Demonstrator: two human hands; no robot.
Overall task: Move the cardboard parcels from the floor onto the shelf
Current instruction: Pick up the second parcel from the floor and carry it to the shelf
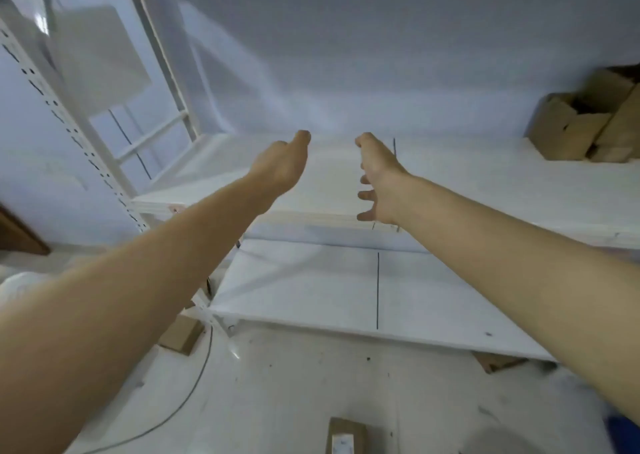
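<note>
Partly done: a few parcels (588, 121) on the shelf (485, 190), right edge of frame. Both grips released, empty: left hand (282, 167) and right hand (379, 179) mid-frame. Floor parcels (346, 436) at bottom and lower left still to move.

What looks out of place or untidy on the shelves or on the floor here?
The cardboard boxes at the right end of the upper shelf sit tilted against one another, not squared up. One parcel lies on the floor, another by the shelf leg. A loose cable trails across the floor. Both hands are empty.
</note>
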